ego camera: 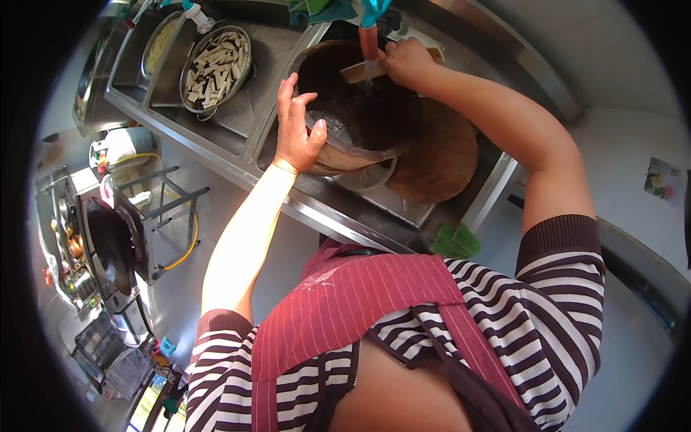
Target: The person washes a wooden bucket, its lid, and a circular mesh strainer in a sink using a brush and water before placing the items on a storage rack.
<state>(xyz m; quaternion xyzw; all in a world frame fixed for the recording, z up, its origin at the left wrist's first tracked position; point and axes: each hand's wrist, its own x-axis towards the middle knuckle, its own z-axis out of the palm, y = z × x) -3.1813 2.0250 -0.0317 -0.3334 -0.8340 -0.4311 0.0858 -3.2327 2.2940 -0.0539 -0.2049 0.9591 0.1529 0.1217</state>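
A deep, dark-lined pot [356,116] stands tilted in the right sink basin. My left hand [298,127] rests against its left rim with the fingers spread. At the far right rim, my right hand [408,62] is closed around a flat wooden paddle [360,72], whose blade reaches over the pot's mouth. Water runs from a faucet with a reddish nozzle [368,43] onto the blade and into the pot. A round wooden board [442,156] lies to the right of the pot, and part of a translucent container [367,178] shows beneath it.
Left of the pot, a metal colander of cut vegetable strips [216,70] sits in the middle basin. A bowl of pale pieces [160,46] stands farther left. A green cloth [456,241] hangs at the sink's front edge [345,220]. A gas cylinder [129,146] and metal stand [173,194] are on the left.
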